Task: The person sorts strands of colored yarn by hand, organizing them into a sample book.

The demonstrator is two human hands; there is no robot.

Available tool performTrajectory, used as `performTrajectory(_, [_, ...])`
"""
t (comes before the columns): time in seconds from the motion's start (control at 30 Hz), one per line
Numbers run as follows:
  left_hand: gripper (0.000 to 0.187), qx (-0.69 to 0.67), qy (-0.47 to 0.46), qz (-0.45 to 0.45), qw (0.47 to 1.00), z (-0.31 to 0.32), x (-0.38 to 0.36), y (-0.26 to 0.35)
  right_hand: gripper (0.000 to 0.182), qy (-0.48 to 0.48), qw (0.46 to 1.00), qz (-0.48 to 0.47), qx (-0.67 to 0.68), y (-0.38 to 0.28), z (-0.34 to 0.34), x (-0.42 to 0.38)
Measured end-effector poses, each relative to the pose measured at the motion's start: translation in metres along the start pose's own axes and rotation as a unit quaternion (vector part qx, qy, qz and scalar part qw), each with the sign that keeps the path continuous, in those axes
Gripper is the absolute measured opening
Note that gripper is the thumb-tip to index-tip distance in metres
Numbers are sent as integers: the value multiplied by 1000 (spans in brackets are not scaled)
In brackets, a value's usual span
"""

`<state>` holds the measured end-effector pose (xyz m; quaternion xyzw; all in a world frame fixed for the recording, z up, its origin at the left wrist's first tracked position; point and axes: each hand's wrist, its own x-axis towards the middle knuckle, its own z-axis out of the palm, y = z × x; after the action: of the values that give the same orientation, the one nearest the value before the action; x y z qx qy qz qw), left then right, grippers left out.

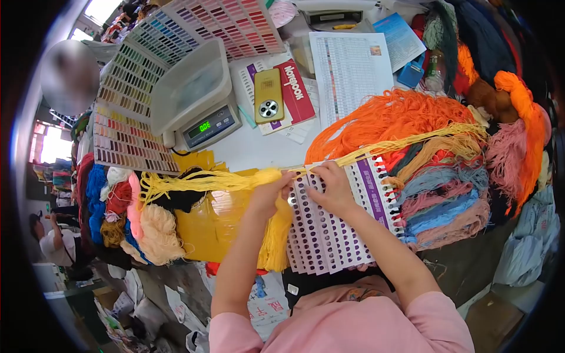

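A long skein of yellow embroidery thread (212,181) stretches across the table in front of me, its loose ends at the left and a thinner strand running right over other threads. My left hand (272,191) is closed around the skein, and a yellow bundle (275,241) hangs below it. Close beside it, my right hand (333,187) pinches the strand with its fingertips; the exact grip is partly hidden. Under my right hand lie white punched thread cards (329,247) with rows of holes and a purple strip.
A scale (209,126) with a plastic tray stands behind, before a colour chart (132,88). A phone (269,94) rests on notebooks (294,88). Orange thread (382,117) and blue thread (441,212) lie right. A person (56,241) is at far left.
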<state>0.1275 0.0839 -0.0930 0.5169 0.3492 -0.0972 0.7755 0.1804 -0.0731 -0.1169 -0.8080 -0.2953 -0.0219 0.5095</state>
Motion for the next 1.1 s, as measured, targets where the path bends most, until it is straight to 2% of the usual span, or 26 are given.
performTrajectory(0.1, [17,-227,-148,-57,961,-7,-22,15,20,0,1000,7,-7,7,2,-1])
performTrajectory(0.13, [18,-191,-141,-54,970,-3,-24,19,18,-6,1000,10,-9,9,3,-2])
performTrajectory(0.2, [20,-121,-124,-44,984,9,-23,25,17,10,994,54,95,11,5,-3])
performTrajectory(0.23, [20,28,-102,-52,993,17,-20,21,17,18,986,75,146,12,5,-3])
performTrajectory(0.27, [20,178,-80,-58,979,25,-13,15,18,29,991,43,125,15,8,-1])
performTrajectory(0.3, [20,323,-57,-63,943,30,-7,9,20,41,994,13,102,15,8,3])
performTrajectory(0.33, [22,357,-39,35,932,34,-4,5,21,55,996,-13,74,17,4,3])
performTrajectory(0.43, [20,133,106,-45,984,11,-27,27,29,-34,997,44,-57,-3,-2,4])
performTrajectory(0.47, [19,92,97,-51,990,-13,-33,33,37,-44,994,63,-83,0,4,2])
performTrajectory(0.57, [17,36,99,-14,994,-103,-60,48,36,-55,992,53,-101,1,4,2])
performTrajectory(0.63, [18,-91,112,7,990,-142,-84,72,36,-41,993,32,-109,2,5,2])
performTrajectory(0.73, [19,-93,172,34,980,-150,-95,92,36,-42,993,25,-108,0,9,3])
performTrajectory(0.83, [21,-146,58,102,982,-143,-82,99,36,-49,991,38,-117,-5,8,2])
performTrajectory(0.87, [19,-199,31,91,975,-143,-80,100,36,-48,990,44,-123,-6,6,3])
performTrajectory(0.97, [17,-239,134,155,949,-133,-96,104,36,-58,990,46,-122,-5,3,4])
performTrajectory(1.0, [16,-196,211,178,941,-127,-106,106,36,-57,988,45,-136,-4,4,3])
performTrajectory(1.1, [10,-170,52,133,975,-159,-136,104,36,-57,985,38,-158,-4,8,2])
